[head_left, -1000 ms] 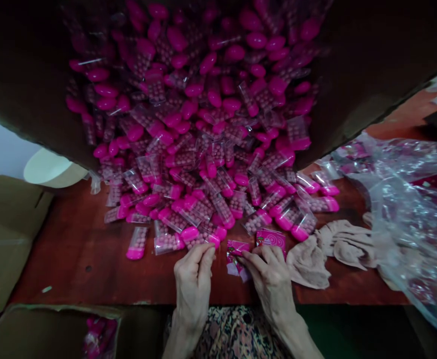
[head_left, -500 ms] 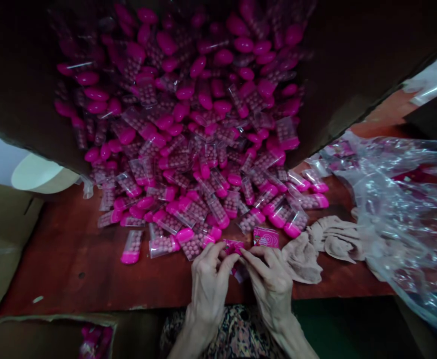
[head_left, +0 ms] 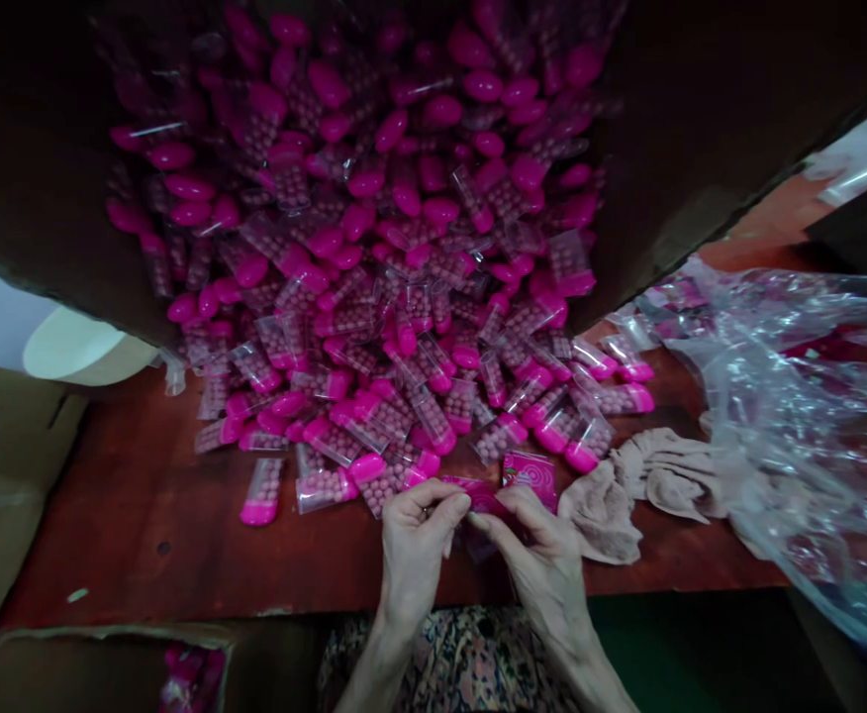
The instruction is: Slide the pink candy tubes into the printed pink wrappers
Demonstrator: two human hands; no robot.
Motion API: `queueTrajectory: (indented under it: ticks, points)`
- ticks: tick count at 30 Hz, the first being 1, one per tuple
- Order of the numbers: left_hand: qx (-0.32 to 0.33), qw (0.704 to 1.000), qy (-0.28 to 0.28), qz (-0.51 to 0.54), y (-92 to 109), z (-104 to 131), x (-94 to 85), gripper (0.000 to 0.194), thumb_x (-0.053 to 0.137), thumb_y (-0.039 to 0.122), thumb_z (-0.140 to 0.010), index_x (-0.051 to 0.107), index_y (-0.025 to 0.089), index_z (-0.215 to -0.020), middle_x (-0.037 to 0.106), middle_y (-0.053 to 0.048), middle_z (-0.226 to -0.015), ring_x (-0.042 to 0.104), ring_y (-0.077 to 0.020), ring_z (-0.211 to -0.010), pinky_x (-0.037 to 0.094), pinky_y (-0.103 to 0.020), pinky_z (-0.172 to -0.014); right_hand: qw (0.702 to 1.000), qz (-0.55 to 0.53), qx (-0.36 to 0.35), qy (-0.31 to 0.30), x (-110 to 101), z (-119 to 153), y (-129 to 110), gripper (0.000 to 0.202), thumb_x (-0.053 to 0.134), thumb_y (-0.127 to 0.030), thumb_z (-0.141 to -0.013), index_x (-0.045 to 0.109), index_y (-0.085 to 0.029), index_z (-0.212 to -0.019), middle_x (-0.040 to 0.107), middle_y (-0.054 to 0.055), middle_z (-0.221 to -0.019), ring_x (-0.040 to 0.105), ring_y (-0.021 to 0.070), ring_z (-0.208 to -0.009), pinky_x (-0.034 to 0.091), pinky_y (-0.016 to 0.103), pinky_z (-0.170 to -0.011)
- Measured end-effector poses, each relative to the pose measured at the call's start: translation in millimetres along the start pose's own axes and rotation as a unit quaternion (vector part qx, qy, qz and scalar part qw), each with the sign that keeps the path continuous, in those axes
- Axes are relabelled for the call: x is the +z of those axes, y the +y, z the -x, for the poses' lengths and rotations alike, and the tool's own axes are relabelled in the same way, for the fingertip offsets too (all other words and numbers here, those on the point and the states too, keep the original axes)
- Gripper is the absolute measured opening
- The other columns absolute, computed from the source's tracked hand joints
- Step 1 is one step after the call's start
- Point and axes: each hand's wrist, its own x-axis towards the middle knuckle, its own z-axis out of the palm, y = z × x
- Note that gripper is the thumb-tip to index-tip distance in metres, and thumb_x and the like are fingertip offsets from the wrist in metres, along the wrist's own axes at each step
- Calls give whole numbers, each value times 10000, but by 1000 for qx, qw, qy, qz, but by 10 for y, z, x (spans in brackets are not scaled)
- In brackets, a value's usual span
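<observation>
Around the heap of pink-capped containers, dark box walls, open toward the front. Under the heap's near edge, a red tabletop, bare to front-left, right out to its front edge. Right of the heap, a clear plastic bag, crowding that side; nearer the heap, a crumpled beige cloth. Just in front of the heap, left hand and right hand, thumbs bent inward, tips nearly meeting beside a pink printed packet; cannot tell pinching from mere touching. At the heap's near edge, right of centre, a pink card.
</observation>
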Motion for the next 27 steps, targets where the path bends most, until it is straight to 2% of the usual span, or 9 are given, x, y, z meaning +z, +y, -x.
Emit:
queueTrajectory:
  ticks: [3, 9, 13, 16, 18, 20, 21, 24, 27]
  points:
    - [16, 1000, 17, 10, -15, 13, -10, 182, 714, 310, -634, 676, 136, -597, 414, 64, -407, 282, -39, -375, 223, -185, -372, 1000, -13, -7, -6, 9, -2, -70, 235, 600, -234, -806, 530, -193, -585, 495, -13, -584, 479, 145, -574, 417, 253, -517]
    - [34, 999, 26, 21, -60, 7, -27, 142, 717, 266, -648, 675, 142, -594, 559, 18, -509, 437, -75, -477, 375, -197, -471, 997, 13, -72, -23, 38, 2, -165, 247, 526, -191, -857, 523, -190, -610, 482, -8, -582, 463, 137, -568, 401, 254, -527]
    - [54, 997, 45, 22, -51, 13, -26, 172, 723, 218, -639, 617, 142, -527, 529, 36, -494, 437, -69, -492, 378, -190, -500, 996, -6, -81, -20, 50, -5, -206, 325, 480, -184, -875, 478, -187, -549, 419, -25, -537, 431, 116, -515, 361, 226, -474]
    - [48, 997, 48, 28, -34, 5, -50, 191, 713, 231, -650, 599, 140, -526, 463, 58, -454, 354, -49, -429, 301, -178, -424, 998, -26, -28, -41, 34, -10, -211, 299, 512, -243, -859, 552, -188, -567, 490, -13, -540, 479, 127, -527, 397, 230, -485]
    - [43, 997, 55, 40, -22, -8, -84, 174, 707, 252, -660, 617, 139, -563, 431, 70, -440, 300, -36, -392, 237, -175, -383, 996, -46, 50, -57, 12, -13, -201, 133, 593, -287, -806, 661, -190, -745, 595, 3, -597, 546, 151, -564, 456, 253, -524]
    - [49, 995, 75, 52, -6, -18, -122, 159, 716, 255, -653, 626, 140, -589, 436, 71, -448, 298, -32, -388, 224, -172, -377, 988, -75, 123, -54, -4, -13, -194, 188, 662, -310, -746, 685, -186, -886, 660, 14, -646, 590, 170, -578, 495, 276, -543]
    - [53, 993, 84, 57, 3, -20, -139, 156, 726, 249, -643, 625, 142, -594, 448, 69, -456, 312, -33, -393, 233, -169, -380, 984, -89, 145, -46, -6, -12, -197, 196, 676, -316, -731, 690, -182, -873, 667, 14, -635, 596, 170, -563, 500, 274, -530]
    - [56, 991, 102, 73, 31, -9, -171, 177, 750, 235, -621, 602, 144, -587, 483, 65, -481, 346, -36, -405, 265, -162, -389, 984, -111, 135, -34, 9, -15, -237, 139, 658, -307, -741, 688, -177, -701, 646, 3, -560, 575, 147, -493, 474, 236, -462]
    - [53, 986, 120, 104, 46, 23, -183, 190, 770, 251, -603, 609, 153, -631, 551, 54, -535, 423, -47, -436, 330, -152, -417, 989, -107, 101, -24, 48, -29, -304, 120, 639, -269, -752, 693, -181, -689, 640, -7, -546, 568, 131, -479, 462, 213, -449]
